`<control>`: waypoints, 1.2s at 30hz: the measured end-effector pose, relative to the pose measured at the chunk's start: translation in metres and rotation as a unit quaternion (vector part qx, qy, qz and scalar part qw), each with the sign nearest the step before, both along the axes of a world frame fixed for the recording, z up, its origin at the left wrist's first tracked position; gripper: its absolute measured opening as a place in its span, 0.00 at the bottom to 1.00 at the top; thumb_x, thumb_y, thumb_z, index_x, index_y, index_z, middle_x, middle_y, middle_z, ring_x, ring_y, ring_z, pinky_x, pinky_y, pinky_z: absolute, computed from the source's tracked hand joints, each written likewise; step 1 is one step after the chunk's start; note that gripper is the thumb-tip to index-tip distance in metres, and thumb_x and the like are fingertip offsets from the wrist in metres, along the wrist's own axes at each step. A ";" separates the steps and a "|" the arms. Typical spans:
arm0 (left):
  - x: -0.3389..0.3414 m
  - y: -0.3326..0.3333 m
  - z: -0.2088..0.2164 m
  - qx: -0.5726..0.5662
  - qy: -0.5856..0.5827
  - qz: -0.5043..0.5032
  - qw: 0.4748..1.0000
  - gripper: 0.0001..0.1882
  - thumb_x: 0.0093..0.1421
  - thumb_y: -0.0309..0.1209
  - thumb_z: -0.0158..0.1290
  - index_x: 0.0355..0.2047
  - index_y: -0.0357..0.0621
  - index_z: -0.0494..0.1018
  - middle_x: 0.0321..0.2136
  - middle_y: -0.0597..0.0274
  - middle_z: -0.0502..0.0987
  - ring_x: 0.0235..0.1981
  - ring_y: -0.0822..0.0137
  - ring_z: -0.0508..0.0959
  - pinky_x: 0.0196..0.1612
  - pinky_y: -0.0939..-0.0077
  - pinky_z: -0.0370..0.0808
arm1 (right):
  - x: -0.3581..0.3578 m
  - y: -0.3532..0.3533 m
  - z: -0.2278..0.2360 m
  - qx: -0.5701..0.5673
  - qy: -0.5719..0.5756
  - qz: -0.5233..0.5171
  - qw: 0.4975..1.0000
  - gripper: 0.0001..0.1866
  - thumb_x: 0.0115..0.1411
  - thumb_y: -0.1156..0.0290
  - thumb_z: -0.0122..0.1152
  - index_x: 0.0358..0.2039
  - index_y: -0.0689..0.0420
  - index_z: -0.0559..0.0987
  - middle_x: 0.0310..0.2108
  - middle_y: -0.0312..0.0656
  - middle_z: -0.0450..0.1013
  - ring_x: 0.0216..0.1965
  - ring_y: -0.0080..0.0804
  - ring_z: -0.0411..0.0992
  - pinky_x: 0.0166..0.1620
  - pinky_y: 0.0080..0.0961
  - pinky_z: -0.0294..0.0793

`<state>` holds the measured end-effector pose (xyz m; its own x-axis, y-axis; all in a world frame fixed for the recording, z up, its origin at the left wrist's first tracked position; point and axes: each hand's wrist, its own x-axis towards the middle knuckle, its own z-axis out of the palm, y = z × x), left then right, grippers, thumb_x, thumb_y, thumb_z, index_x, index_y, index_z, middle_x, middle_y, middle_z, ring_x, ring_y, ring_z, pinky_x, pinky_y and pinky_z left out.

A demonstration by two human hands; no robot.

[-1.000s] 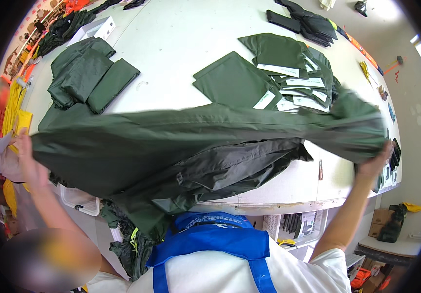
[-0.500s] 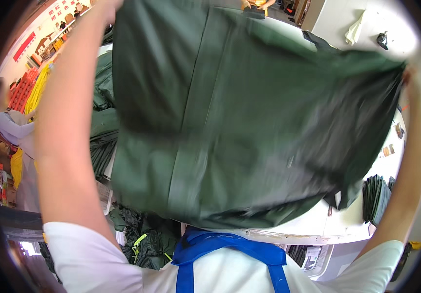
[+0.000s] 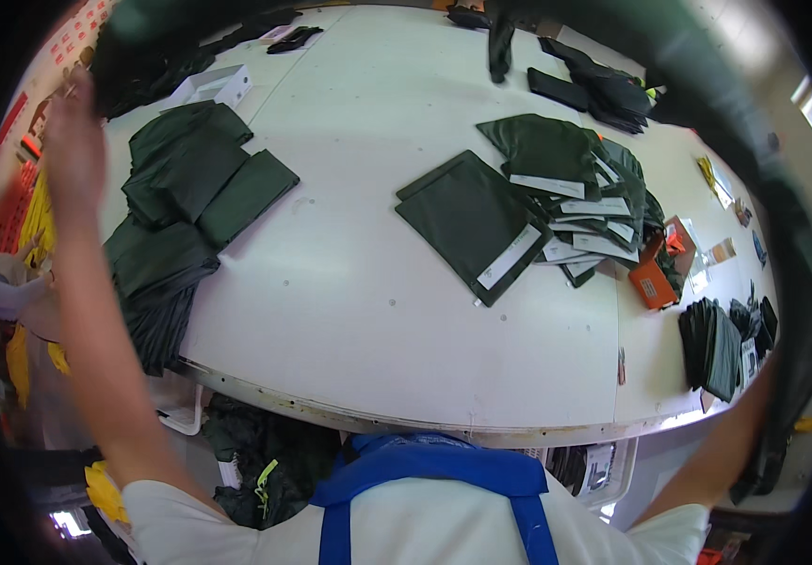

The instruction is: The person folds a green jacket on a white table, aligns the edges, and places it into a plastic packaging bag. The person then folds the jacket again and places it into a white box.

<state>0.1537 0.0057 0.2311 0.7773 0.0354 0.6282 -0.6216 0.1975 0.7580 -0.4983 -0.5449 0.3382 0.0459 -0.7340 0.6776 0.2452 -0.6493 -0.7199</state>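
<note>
Above the white counter (image 3: 359, 282) with its stacks of folded green pieces (image 3: 194, 184), the raised left hand (image 3: 74, 141) grips a dark green garment (image 3: 755, 160) arching overhead, its far edge descending where the right hand's grip cannot be told.

Blurred left hand (image 3: 74, 141), garment (image 3: 783, 235) cut off

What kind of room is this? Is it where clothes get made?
Probably a clothing workshop or packing room. A big white table holds stacks of folded dark green garments, and flat green pouches with white labels lie fanned out. The person wears a blue apron.
</note>
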 end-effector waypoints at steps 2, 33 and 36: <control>-0.033 -0.010 -0.048 0.095 0.041 -0.047 0.994 0.12 0.69 0.39 0.42 0.45 0.47 0.69 0.36 0.74 0.68 0.32 0.81 0.62 0.39 0.88 0.61 | -0.007 0.026 -0.086 0.127 0.037 0.037 0.991 0.15 0.65 0.68 0.47 0.47 0.63 0.72 0.47 0.49 0.71 0.48 0.37 0.70 0.52 0.30 0.69; -0.399 -0.112 -0.355 0.582 -0.105 -0.540 0.599 0.31 0.50 0.31 0.58 0.56 0.44 0.65 0.57 0.54 0.67 0.61 0.58 0.64 0.63 0.63 0.59 | -0.054 0.338 -0.337 0.542 0.547 0.159 0.618 0.19 0.64 0.63 0.48 0.53 0.58 0.72 0.55 0.47 0.68 0.55 0.42 0.65 0.57 0.35 0.63; -0.404 -0.117 -0.348 0.635 -0.003 -0.510 0.581 0.30 0.52 0.32 0.57 0.56 0.42 0.64 0.56 0.57 0.69 0.58 0.60 0.69 0.61 0.66 0.62 | 0.059 0.331 -0.325 0.165 0.712 0.176 0.660 0.20 0.64 0.63 0.48 0.53 0.57 0.72 0.55 0.47 0.68 0.55 0.42 0.65 0.58 0.36 0.63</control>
<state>-0.2501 -0.1111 -0.1172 -0.0139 -0.9358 -0.3524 -0.6752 -0.2511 0.6936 -0.4388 -0.2135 0.0131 0.6707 -0.6054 -0.4286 -0.7376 -0.4833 -0.4715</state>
